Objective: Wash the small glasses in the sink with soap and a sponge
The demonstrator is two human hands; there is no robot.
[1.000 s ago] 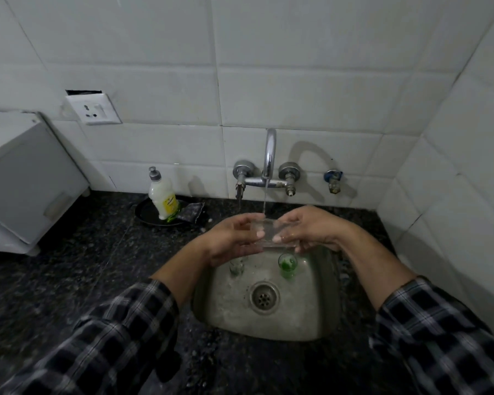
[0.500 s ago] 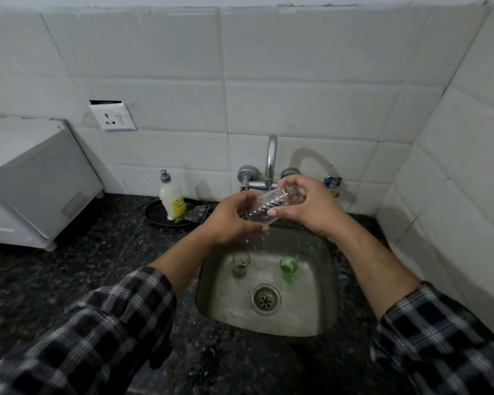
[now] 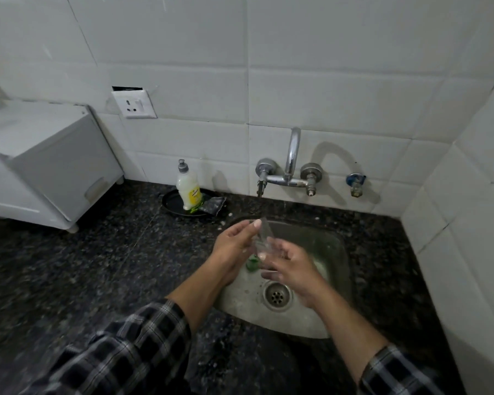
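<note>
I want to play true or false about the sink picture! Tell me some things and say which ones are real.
1. Both hands are over the sink. True: the left hand and right hand are above the basin.
2. The hands hold a clear glass between them. True.
3. The soap bottle lies inside the sink. False: it stands upright on a dark plate on the counter, left of the sink.
4. The person wears plain red sleeves. False: the sleeves are dark plaid.
5. A wall socket sits on the tiles, above and left of the soap bottle. True.
6. The counter is white. False: it is dark speckled stone.
</note>
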